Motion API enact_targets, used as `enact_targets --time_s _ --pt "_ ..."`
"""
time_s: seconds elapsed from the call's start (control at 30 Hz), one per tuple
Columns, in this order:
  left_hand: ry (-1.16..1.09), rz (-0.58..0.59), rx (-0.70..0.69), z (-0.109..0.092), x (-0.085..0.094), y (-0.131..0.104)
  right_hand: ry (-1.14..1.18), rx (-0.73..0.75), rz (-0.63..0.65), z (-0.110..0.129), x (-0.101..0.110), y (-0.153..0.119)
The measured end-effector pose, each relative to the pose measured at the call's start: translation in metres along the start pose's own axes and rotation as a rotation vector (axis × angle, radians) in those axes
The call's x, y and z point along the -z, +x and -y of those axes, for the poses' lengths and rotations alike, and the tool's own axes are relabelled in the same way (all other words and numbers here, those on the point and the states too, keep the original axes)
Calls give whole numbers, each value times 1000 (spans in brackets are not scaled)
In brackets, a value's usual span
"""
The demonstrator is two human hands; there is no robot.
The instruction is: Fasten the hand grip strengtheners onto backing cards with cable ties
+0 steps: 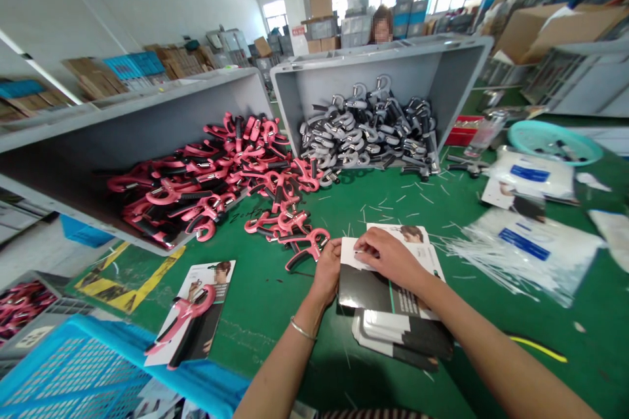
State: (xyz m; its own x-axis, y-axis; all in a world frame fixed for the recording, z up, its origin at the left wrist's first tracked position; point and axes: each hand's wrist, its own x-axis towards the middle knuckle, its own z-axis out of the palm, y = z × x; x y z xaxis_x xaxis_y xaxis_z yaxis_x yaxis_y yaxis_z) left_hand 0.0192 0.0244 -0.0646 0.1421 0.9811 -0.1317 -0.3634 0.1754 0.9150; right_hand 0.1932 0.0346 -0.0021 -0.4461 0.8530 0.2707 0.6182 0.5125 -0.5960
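Working, apparently, at a fastening near the top of the printed card (363, 288), right of centre in the lower frame, over a stack of cards (393, 334). Probably called next for holding steady and threading finely. Pinched its left edge with the left hand (328, 272); held the right hand (393, 262) arched over the top, pinching; could not tell what.

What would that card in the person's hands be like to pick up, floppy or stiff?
The card would probably be light, because it looks thin. It may be fairly stiff, looking nearly flat by the left hand. Its dark part shines, so it might be slippery.
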Motion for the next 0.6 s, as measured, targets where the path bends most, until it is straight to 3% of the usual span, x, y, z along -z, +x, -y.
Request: enact_targets --time_s 0.17,0.3,0.4,0.47,0.53,0.6 --pt "77 28 -16 -8 13 1 41 22 -26 -2 -2 -1" --pt "214 1 -63 -31 14 18 243 -63 -21 -2 1 -1" --pt "430 209 -36 -58 4 32 458 -164 -9 3 13 -8" --pt "559 311 -13 -70 -4 31 504 -214 -94 6 30 -21" --pt "557 207 -40 -72 -9 19 399 -247 -258 8 51 -42" --pt "462 -13 -88 -62 -15 -5 286 -304 -421 10 68 -67"
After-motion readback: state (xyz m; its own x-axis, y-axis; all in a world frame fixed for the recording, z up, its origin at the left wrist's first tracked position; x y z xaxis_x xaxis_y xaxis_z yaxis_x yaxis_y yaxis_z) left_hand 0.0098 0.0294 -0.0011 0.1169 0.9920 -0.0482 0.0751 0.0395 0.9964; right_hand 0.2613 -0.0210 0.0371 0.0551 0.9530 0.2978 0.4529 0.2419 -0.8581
